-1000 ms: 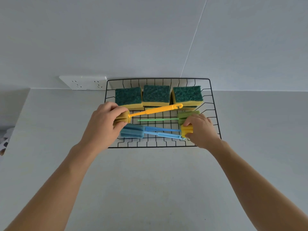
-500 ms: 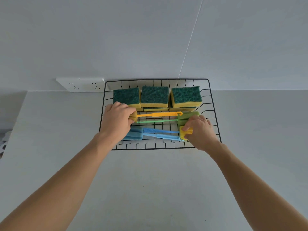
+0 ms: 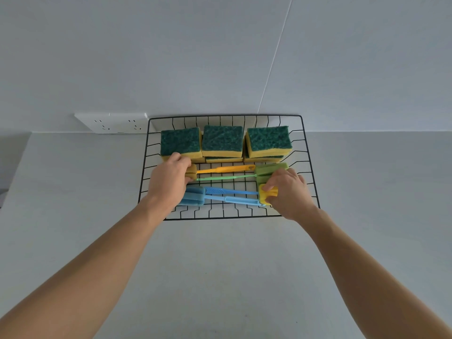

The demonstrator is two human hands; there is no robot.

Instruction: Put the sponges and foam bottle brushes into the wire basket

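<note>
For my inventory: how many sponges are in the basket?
6: stacks of two along the wire basket's far side: left stack, middle stack, right stack. More may be hidden.

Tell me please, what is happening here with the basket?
A person is filling a wire basket on a grey counter. Sponges stand stacked along its back. Four brushes lie in front: orange, green and two blue. The left hand holds the orange brush's foam head, low in the basket. The right hand grips a yellow foam head at the right end.

text: none legible | labels: none | brands: none
</note>
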